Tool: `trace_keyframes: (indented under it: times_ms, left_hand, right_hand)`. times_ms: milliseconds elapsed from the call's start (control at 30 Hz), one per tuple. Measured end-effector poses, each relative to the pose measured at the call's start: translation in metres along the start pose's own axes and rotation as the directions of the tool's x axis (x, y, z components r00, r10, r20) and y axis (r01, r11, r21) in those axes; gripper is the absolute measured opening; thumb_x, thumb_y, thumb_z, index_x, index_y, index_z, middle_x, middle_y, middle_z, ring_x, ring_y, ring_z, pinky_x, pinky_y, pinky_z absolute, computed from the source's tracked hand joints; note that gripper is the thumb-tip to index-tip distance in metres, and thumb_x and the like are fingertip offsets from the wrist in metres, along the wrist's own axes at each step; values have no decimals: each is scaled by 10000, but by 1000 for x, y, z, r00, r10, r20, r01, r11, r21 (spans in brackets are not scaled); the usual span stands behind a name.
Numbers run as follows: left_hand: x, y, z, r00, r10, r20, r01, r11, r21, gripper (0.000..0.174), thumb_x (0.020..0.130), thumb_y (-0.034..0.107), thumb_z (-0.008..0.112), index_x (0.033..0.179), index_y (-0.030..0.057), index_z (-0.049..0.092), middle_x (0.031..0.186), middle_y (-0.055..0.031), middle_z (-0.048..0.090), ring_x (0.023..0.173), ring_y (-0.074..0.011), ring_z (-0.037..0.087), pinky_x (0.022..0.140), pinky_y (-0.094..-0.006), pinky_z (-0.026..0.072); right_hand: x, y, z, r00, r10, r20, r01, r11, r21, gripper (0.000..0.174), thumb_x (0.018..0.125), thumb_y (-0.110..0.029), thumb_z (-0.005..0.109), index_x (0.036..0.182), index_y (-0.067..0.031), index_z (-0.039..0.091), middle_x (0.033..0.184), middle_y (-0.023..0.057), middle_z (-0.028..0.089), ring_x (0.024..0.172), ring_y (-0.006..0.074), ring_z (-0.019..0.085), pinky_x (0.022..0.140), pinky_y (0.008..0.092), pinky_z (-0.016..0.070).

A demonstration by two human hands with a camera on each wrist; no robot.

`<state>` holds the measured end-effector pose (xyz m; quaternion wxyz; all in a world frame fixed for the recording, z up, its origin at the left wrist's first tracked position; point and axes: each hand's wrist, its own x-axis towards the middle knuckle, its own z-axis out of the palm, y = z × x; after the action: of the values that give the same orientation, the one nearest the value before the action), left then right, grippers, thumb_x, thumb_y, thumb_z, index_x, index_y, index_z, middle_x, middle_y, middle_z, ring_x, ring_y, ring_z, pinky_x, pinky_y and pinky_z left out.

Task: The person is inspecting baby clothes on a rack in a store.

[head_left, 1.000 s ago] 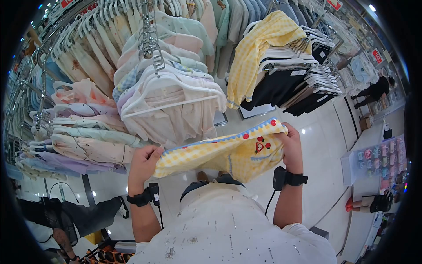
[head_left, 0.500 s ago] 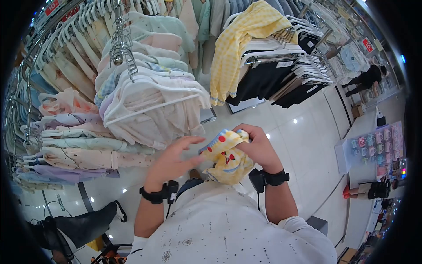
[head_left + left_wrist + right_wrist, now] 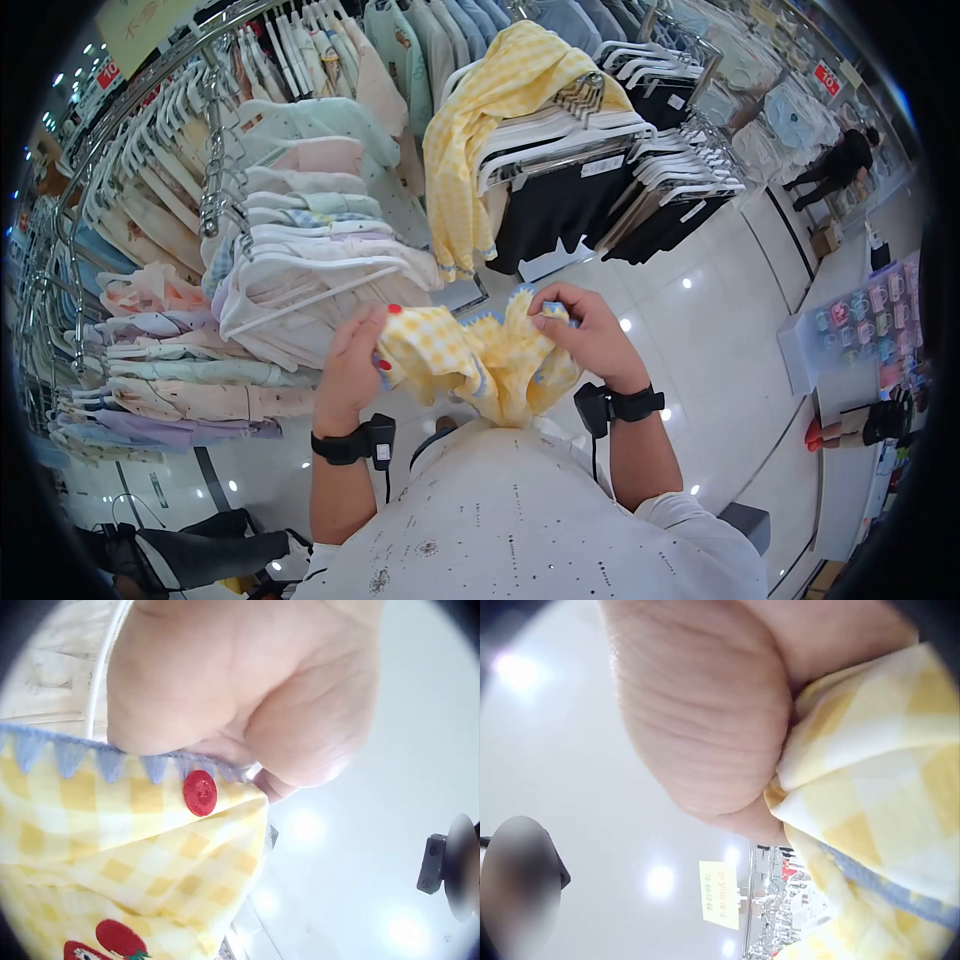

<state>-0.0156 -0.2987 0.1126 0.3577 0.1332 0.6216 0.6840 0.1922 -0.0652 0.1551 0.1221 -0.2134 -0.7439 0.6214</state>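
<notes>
A yellow gingham shirt [image 3: 505, 375] with blue zigzag trim hangs between my two hands in front of my body, its middle sagging in folds. My left hand [image 3: 348, 365] grips its left edge beside the red buttons. In the left wrist view, a red button [image 3: 200, 793] sits just under the fingers and a strawberry patch [image 3: 120, 941] shows lower on the cloth. My right hand [image 3: 592, 335] pinches the other side between thumb and fingers. Bunched checked cloth [image 3: 877, 772] comes out from under that hand in the right wrist view.
Pale tops on white hangers [image 3: 310, 290] hang close ahead on the left. Another yellow gingham garment [image 3: 465, 150] drapes over a rack of black shorts [image 3: 560, 195] in front. A display of small goods [image 3: 865, 320] stands right; a person in black [image 3: 840, 165] is farther back.
The shirt was stretched wide between both hands, then the left hand let go while the right held it bunched. Now the left hand grips it again and the hands are apart.
</notes>
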Motion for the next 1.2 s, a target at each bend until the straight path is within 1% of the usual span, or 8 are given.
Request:
trace_keyframes:
  times_ms: [167,333,533,633,700,933,1133,1200]
  left_hand:
    - [9,12,7,999,37,-9,-38,934,-355,341,1048,243,490,1202,-42,596,1174,-145,683,1036,-213,684,934,-348,540]
    - [-2,31,23,997,56,-54,-72,930,-360,322,1060,253,477,1163,-29,593,1106,-114,693,961,-203,706,875,-343,567]
    - [-1,-1,17,991,77,-112,-103,965,-242,231,1048,215,526,1076,7,624,988,-61,702,850,-128,685,772,-272,555]
    - [-6,-5,18,996,81,35,-79,996,-49,185,1007,190,615,1061,15,647,947,-24,687,814,-69,626,737,-238,520]
    - [-20,6,26,990,59,127,-117,843,525,220,960,191,691,1072,3,673,911,-2,675,798,-43,576,719,-228,492]
    - [-30,-9,32,998,-38,48,2,813,583,282,944,223,726,1097,-11,697,870,18,673,753,-36,556,683,-229,476]
    - [-28,-21,38,994,43,-100,-10,952,306,321,1046,295,573,1133,1,671,878,30,676,724,-30,573,629,-229,472]
    - [-26,-20,40,997,31,-69,-14,971,239,384,1072,329,510,1205,-9,634,1039,-1,687,884,-49,616,775,-240,505]
  right_hand:
    - [0,9,-43,986,33,-164,6,972,235,104,944,-90,634,1039,-52,649,938,-25,629,881,56,558,803,231,460]
    - [4,27,-82,938,-12,-347,103,964,245,143,965,-84,623,1101,-45,645,984,4,656,867,78,609,797,224,491]
    - [8,32,-111,918,-42,-395,184,926,329,267,1004,-124,615,1238,-1,581,1053,59,695,930,87,655,840,229,519]
    - [11,30,-122,905,-61,-421,218,916,335,281,1003,-131,622,1243,11,580,1056,64,705,929,92,663,842,234,523]
    - [14,31,-126,905,-69,-419,230,909,347,286,1003,-133,625,1243,15,580,1055,65,710,927,95,667,845,237,524]
    - [17,42,-136,933,-72,-354,203,915,349,236,986,-155,664,1155,6,638,996,48,719,870,71,657,792,219,517]
    - [16,37,-136,940,-86,-330,186,941,284,208,980,-165,677,1104,2,664,930,20,720,816,52,638,749,205,504]
    - [16,37,-136,942,-94,-322,181,952,249,207,981,-165,675,1099,4,666,921,17,720,808,48,635,743,206,503]
